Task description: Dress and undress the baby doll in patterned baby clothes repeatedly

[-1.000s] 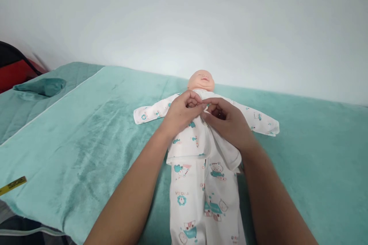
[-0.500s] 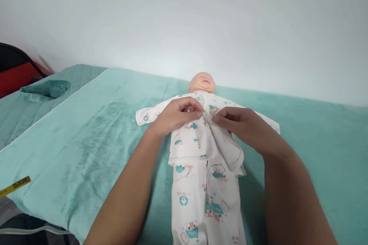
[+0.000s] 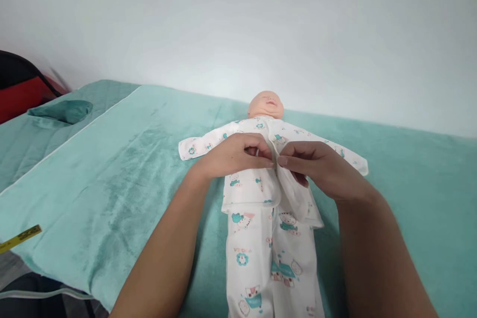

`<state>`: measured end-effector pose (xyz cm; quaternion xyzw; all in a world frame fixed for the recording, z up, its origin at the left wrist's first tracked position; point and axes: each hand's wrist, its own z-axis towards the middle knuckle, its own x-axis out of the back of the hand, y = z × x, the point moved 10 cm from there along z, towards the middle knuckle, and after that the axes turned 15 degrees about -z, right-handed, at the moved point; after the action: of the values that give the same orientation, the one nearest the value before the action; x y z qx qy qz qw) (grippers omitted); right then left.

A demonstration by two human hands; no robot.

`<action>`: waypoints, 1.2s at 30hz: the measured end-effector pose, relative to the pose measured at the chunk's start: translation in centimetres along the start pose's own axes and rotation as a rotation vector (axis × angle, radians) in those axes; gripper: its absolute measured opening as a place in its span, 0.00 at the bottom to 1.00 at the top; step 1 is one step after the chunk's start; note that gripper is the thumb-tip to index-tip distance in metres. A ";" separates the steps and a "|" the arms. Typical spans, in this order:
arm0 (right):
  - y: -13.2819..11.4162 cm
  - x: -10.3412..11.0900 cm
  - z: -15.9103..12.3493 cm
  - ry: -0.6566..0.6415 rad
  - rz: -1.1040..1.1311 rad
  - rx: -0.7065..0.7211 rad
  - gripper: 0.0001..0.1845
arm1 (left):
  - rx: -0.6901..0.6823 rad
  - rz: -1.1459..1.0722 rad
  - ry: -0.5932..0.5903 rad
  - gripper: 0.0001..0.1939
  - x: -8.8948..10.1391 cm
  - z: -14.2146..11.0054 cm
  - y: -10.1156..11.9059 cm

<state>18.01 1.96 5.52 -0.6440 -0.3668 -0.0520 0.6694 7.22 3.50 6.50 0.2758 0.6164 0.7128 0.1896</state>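
Note:
A baby doll lies on its back, dressed in a white printed shirt and matching printed trousers. Both hands meet at the shirt's front opening, at the doll's belly. My left hand pinches the edge of one front panel between thumb and fingers. Close beside it, my right hand pinches the edge of the other panel, whose lower corner hangs folded outward. The fingertips nearly touch each other. They hide the button between them. Each shirt sleeve lies spread out to the side.
A teal plush cover lies under the doll, against a white wall. At the left are a teal cushion-like piece, a red and black bag-like object and a yellow labelled strip. A pale cable runs along the lower left.
Both hands have shifted slightly down the shirt's opening, and their fingertips have come closer together. The button seen before is now covered. The view has moved a little.

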 end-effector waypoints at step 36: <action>-0.1 -0.8 1.0 0.021 0.236 0.081 0.18 | -0.023 -0.516 0.030 0.05 0.0 0.1 -0.7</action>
<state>16.92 2.52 5.01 -0.6545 -0.2830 0.0352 0.7002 7.24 3.74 5.83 0.0967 0.6608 0.6520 0.3590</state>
